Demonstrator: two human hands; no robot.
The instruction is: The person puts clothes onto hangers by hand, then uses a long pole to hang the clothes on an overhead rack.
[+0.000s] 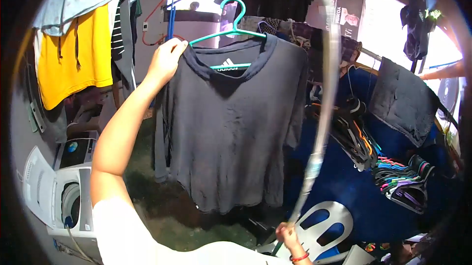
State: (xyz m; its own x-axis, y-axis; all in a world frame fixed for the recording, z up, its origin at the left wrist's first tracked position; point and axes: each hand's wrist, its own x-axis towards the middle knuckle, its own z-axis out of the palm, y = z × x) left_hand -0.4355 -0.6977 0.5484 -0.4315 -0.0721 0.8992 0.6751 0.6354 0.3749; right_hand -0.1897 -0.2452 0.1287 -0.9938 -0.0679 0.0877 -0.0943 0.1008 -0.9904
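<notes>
A dark grey shirt (231,132) with a small logo inside its collar hangs on a green hanger (235,31) in the middle of the view. My left hand (169,56) is closed on the shirt's shoulder, beside the left end of the hanger. Low on the right, my right hand (289,235), with a red band at the wrist, is wrapped round the lower end of a long pale pole (324,127). The pole rises past the right side of the shirt, and its upper part is blurred.
At the left stands a washing machine (73,201) with its lid up, below a hanging yellow garment (81,58). A white plastic chair (344,216) is at the lower right. Several hangers (400,181) and a dark cloth (403,100) hang at the right.
</notes>
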